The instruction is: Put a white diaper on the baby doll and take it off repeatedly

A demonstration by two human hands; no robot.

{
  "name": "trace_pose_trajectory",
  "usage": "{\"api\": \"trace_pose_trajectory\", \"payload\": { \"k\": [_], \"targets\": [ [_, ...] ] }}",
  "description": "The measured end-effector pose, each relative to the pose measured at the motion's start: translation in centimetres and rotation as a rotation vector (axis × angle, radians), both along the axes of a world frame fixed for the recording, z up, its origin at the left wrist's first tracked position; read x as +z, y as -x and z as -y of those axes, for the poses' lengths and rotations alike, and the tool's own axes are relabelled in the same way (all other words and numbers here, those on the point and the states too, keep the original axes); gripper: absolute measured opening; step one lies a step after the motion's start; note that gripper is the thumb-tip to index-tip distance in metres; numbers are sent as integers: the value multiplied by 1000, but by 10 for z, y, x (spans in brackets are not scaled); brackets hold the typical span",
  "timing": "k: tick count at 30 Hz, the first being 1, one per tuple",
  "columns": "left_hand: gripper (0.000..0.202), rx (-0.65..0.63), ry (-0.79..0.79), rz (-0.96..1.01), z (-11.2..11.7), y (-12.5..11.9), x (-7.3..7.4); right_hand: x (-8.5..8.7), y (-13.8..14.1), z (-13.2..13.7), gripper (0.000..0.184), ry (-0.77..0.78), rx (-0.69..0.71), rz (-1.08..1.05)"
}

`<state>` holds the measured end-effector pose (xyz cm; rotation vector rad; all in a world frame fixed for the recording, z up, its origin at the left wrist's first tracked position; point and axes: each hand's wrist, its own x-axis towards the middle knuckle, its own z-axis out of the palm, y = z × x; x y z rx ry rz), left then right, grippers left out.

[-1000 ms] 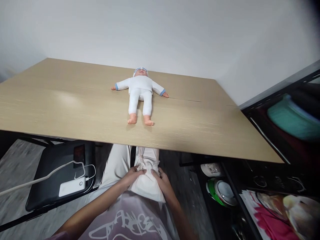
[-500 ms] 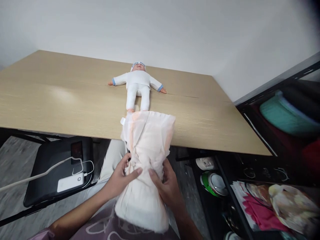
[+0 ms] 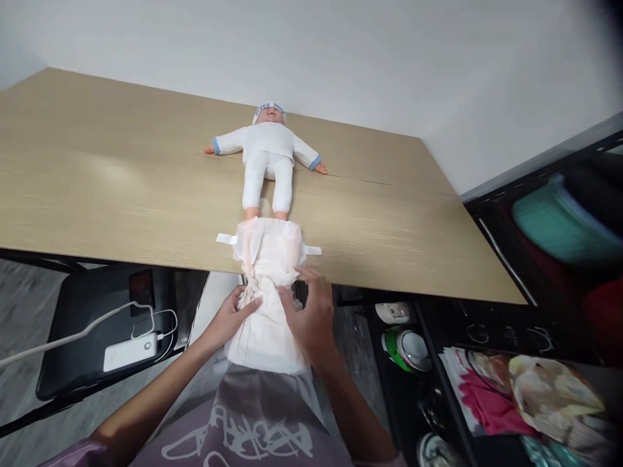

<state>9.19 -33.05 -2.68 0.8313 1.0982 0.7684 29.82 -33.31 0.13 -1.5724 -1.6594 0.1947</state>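
An unfolded white diaper (image 3: 272, 259) with peach edging and two white side tabs lies partly on the table; its near half hangs past the front edge towards my lap. My left hand (image 3: 233, 318) pinches its left side near the gathered middle, thumb on top. On the right side, my right hand (image 3: 311, 311) has its fingers spread, with the thumb by the diaper's edge. Just beyond the diaper, a baby doll (image 3: 268, 152) in a white outfit with blue cuffs lies on its back, arms stretched out, feet close to the diaper's far edge.
The wooden table (image 3: 121, 214) runs up to a white wall. At left, a black chair (image 3: 87, 324) holds a white power bank (image 3: 130, 352) with a cable. To the right, dark shelves carry cans, a pink cloth (image 3: 496, 402) and a teal item (image 3: 567, 217).
The diaper has moved forward and down onto the table, its side tabs now spread outward. My right hand has loosened and its fingers have opened, while my left hand still holds on.
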Motion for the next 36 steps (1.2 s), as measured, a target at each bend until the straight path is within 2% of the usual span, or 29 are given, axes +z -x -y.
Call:
{"api": "trace_pose_trajectory", "payload": {
  "k": [2, 4, 6, 8, 10, 12, 14, 15, 17, 20, 22, 25, 29, 32, 36],
  "targets": [
    [81, -89, -67, -94, 1, 8, 3, 5, 8, -28, 49, 14, 150, 89],
    [75, -219, -190, -249, -1, 24, 14, 4, 16, -55, 60, 89, 258, 179],
    [61, -376, -367, -443, -9, 46, 32, -1, 22, -74, 67, 172, 315, 243],
    [43, -517, -568, -610, -28, 68, 54, -7, 26, -82, 67, 220, 331, 276],
    [34, -569, -774, -699, -62, 83, 74, -11, 27, -82, 66, 229, 334, 288],
    [32, -486, -1011, -799, -108, 85, 86, -13, 27, -79, 65, 223, 335, 296],
    [35, -382, -1254, -960, -159, 74, 90, -13, 27, -77, 65, 221, 336, 308],
    [46, -398, -1333, -1040, -184, 64, 90, -13, 27, -77, 64, 222, 336, 315],
    [68, -556, -1444, -1110, -226, 42, 87, -13, 26, -77, 65, 222, 337, 321],
    [81, -851, -1527, -1004, -269, 11, 81, -13, 26, -78, 64, 222, 344, 310],
    [80, -964, -1530, -898, -285, -3, 78, -11, 25, -78, 64, 228, 352, 302],
    [65, -1028, -1534, -811, -300, -15, 72, -7, 25, -77, 63, 240, 362, 298],
    [34, -964, -1577, -770, -310, -25, 71, -6, 24, -81, 64, 255, 374, 290],
    [31, -874, -1577, -653, -314, -31, 89, -10, 22, -92, 67, 274, 369, 295],
    [35, -777, -1494, -473, -324, -32, 139, -16, 19, -123, 70, 299, 385, 291]
  ]
}}
